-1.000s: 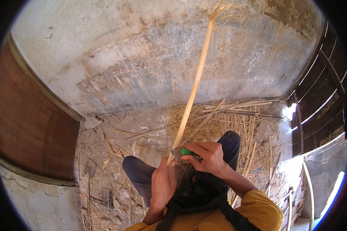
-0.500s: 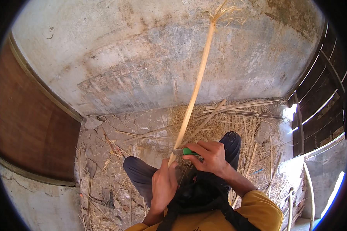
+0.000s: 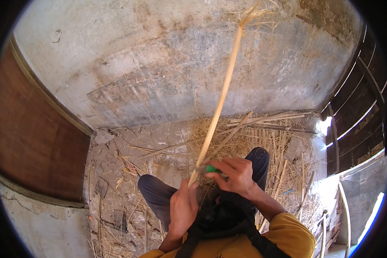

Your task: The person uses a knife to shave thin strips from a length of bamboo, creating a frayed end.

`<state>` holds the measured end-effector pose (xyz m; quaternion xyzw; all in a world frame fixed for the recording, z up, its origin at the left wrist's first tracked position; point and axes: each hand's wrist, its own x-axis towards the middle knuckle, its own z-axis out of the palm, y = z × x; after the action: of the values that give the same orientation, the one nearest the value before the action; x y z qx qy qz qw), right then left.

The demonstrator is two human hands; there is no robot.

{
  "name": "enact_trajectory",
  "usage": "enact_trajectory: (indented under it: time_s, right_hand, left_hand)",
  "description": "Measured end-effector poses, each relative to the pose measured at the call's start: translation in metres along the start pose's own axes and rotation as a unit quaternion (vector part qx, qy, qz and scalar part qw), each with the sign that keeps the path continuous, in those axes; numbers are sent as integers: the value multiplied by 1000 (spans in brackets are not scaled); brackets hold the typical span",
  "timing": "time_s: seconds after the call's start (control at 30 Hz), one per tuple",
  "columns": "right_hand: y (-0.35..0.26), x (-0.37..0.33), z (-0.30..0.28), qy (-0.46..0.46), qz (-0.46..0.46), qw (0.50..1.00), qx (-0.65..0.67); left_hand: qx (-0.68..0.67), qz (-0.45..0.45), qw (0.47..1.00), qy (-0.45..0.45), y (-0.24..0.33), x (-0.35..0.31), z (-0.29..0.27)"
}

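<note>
A long, pale wooden stick (image 3: 222, 95) slants from my lap up toward the wall, with a tuft of thin curled shavings (image 3: 251, 18) at its far end. My left hand (image 3: 182, 207) is closed round the near end of the stick. Just above it, my right hand (image 3: 237, 175) grips a green-handled knife (image 3: 212, 169), whose blade lies at or against the stick's right side. The blade is blurred, so its exact contact is hard to make out.
My bent knees (image 3: 155, 195) frame the work. Straw-like shavings (image 3: 262, 139) and thin sticks (image 3: 271, 118) litter the floor ahead and to the right. A stained wall (image 3: 159, 73) rises in front. A brown wooden panel (image 3: 38, 129) stands left, dark slats (image 3: 357, 116) right.
The stick's far end has swung slightly to the right and down. My right hand's knife has shifted a little to the right and its handle has turned. The left hand has barely moved.
</note>
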<state>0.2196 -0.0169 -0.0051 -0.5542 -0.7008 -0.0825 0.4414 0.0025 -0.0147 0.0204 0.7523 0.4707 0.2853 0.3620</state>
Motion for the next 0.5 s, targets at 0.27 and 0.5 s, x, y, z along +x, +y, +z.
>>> enact_trajectory:
  time_s: [0.27, 0.5]
  right_hand:
    - [6, 14, -4, 7, 20, 1000, 1]
    - [8, 11, -2, 4, 11, 1000, -3]
  left_hand:
    - [-7, 3, 1000, 10, -11, -2, -1]
    - [14, 3, 1000, 12, -14, -6, -1]
